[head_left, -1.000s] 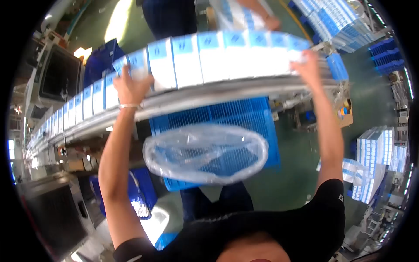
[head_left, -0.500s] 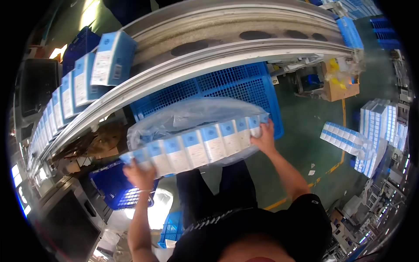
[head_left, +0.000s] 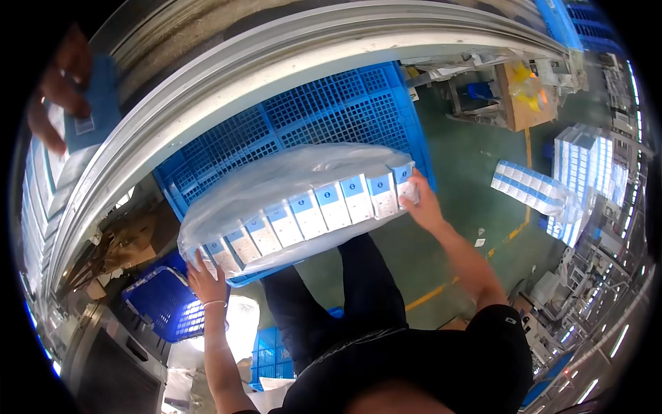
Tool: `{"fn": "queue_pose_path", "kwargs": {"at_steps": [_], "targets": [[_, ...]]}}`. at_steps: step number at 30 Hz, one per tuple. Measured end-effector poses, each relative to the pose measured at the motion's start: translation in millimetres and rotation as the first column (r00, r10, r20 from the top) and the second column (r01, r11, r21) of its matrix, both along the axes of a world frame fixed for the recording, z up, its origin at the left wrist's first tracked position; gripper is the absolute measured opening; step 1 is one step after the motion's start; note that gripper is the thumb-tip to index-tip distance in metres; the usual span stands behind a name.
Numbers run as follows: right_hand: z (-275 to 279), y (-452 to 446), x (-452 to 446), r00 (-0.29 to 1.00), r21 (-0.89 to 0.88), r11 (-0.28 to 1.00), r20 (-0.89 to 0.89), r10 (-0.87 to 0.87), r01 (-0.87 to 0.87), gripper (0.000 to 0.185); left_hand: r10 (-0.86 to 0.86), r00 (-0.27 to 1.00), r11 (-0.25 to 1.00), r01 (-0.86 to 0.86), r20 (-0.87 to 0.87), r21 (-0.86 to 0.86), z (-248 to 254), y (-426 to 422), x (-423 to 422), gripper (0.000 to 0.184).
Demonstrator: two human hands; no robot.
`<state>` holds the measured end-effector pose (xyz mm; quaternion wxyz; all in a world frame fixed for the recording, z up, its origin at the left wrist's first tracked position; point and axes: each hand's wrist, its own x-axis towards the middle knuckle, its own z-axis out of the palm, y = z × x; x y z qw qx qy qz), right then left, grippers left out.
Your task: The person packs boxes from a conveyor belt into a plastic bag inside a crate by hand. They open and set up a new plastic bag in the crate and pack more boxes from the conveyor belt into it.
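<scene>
A row of several blue-and-white cartons lies side by side in a clear plastic bag, which lines a large blue crate. At the row's left end, my left hand presses its fingers against the last carton and the bag's edge. My right hand grips the end carton on the right, fingers bent over its side. Between them my two hands hold the row. The bag bulges up behind the cartons and covers part of the crate.
A metal-edged conveyor crosses beyond the crate. Another person's hand holds a blue carton there at upper left. A dark blue basket stands at left. Stacked cartons and a cardboard box are at right.
The row of cartons has gone down into the bag and crate, with both my hands still at its ends. Another person's hand has appeared at the upper left. The view has shifted.
</scene>
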<state>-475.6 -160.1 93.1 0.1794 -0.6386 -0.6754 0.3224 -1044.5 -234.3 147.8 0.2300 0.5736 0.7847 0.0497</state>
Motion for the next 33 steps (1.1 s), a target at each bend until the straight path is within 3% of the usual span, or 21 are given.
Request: {"fn": "queue_pose_path", "kwargs": {"at_steps": [1, 2, 3, 5, 6, 8, 10, 12, 13, 14, 17, 18, 19, 23, 25, 26, 27, 29, 30, 32, 33], "targets": [[-0.9, 8.0, 17.6, 0.976, -0.078, 0.974, -0.028, -0.217, 0.214, 0.066, -0.104, 0.973, 0.990, 0.081, -0.207, -0.117, 19.8, 16.4, 22.3, 0.066], [-2.4, 11.2, 27.7, 0.903, -0.161, 0.895, -0.038, -0.427, 0.417, 0.066, -0.188, 0.957, 0.982, 0.176, -0.218, -0.075, 34.1, 32.5, 51.8, 0.068], [-12.0, 9.8, 31.9, 0.903, -0.159, 0.895, -0.039, -0.427, 0.417, 0.066, -0.302, 0.948, 0.951, 0.307, -0.103, 0.034, 40.4, 48.3, 96.7, 0.071], [-39.2, 10.8, 39.4, 0.584, -0.719, 0.582, -0.302, -0.754, 0.380, 0.062, -0.603, 0.781, 0.789, 0.554, 0.162, 0.265, 32.3, 77.3, 203.8, 0.075], [-42.4, 14.5, 44.5, 0.587, -0.717, 0.592, -0.313, -0.746, 0.370, 0.062, -0.728, 0.660, 0.677, 0.646, 0.188, 0.354, 18.4, 88.1, 261.0, 0.077], [-45.8, 16.5, 58.0, 0.788, -0.744, 0.631, -0.244, -0.565, 0.222, 0.062, -0.858, 0.499, 0.497, 0.753, 0.119, 0.431, -20.7, 104.5, 355.4, 0.082], [-51.2, 15.0, 58.7, 0.742, -0.778, 0.585, -0.248, -0.623, 0.231, 0.048, -0.869, 0.468, 0.494, 0.802, 0.160, 0.336, -55.3, 113.9, 396.3, 0.085], [-71.4, 11.7, 68.4, 0.534, -0.791, 0.595, -0.446, -0.719, 0.141, 0.032, -0.861, 0.458, 0.503, 0.832, 0.220, 0.233, -72.6, 109.4, 415.4, 0.089], [-52.4, 22.4, 56.9, 0.471, -0.832, 0.534, -0.415, -0.778, 0.150, 0.021, -0.868, 0.484, 0.496, 0.834, 0.111, 0.242, -77.2, 103.4, 411.9, 0.090], [-49.4, 22.9, 52.3, 0.473, -0.837, 0.529, -0.414, -0.778, 0.138, 0.021, -0.868, 0.497, 0.481, 0.842, -0.002, 0.244, -81.3, 96.8, 405.6, 0.092], [-26.0, 22.3, 38.3, 0.473, -0.821, 0.536, -0.400, -0.785, 0.197, 0.024, -0.879, 0.476, 0.472, 0.860, 0.025, 0.193, -83.5, 84.3, 397.2, 0.090], [10.3, 27.0, 22.4, 0.735, -0.563, 0.755, -0.344, -0.585, 0.337, 0.026, -0.886, 0.465, 0.457, 0.872, -0.003, 0.173, -83.8, 81.1, 397.0, 0.089], [42.0, 32.8, 8.8, 0.914, -0.225, 0.915, -0.160, -0.373, 0.334, 0.029, -0.876, 0.479, 0.483, 0.868, 0.063, 0.120, -82.8, 81.6, 401.2, 0.085], [96.9, 8.1, -17.4, 0.901, -0.044, 0.913, -0.145, -0.408, 0.406, 0.028, -0.803, 0.499, 0.465, 0.866, 0.326, -0.182, -35.7, 111.8, 400.2, 0.084], [84.5, 20.0, -5.8, 0.909, -0.035, 0.910, -0.038, -0.414, 0.413, 0.027, -0.709, 0.450, 0.543, 0.840, 0.543, 0.012, -37.2, 111.7, 380.7, 0.079], [77.9, 24.7, 2.4, 0.865, -0.125, 0.876, -0.145, -0.481, 0.466, 0.025, -0.692, 0.487, 0.570, 0.822, 0.533, -0.011, -33.0, 104.4, 362.2, 0.079], [73.7, 30.8, 7.3, 0.872, -0.018, 0.895, -0.218, -0.438, 0.445, 0.026, -0.682, 0.545, 0.674, 0.728, 0.488, 0.128, -26.0, 89.6, 335.6, 0.074], [88.0, 43.9, 5.1, 0.939, -0.004, 0.939, -0.015, -0.343, 0.343, 0.026, -0.520, 0.675, 0.850, 0.468, 0.523, 0.241, -12.6, 49.1, 255.0, 0.059], [86.6, 45.7, 5.1, 0.929, -0.060, 0.936, -0.116, -0.352, 0.347, 0.030, -0.396, 0.795, 0.916, 0.305, 0.460, 0.262, -2.9, 33.0, 204.1, 0.059], [110.5, 58.4, -28.9, 0.967, 0.056, 0.966, -0.052, -0.248, 0.251, 0.034, 0.016, 0.995, 0.956, -0.045, 0.103, 0.288, 6.4, 8.5, 84.8, 0.060], [134.5, 64.9, -71.8, 0.985, 0.324, 0.940, 0.099, -0.144, 0.105, 0.035, 0.211, 0.973, 0.940, -0.176, -0.092, 0.293, 4.3, -4.9, 26.0, 0.060]]}}
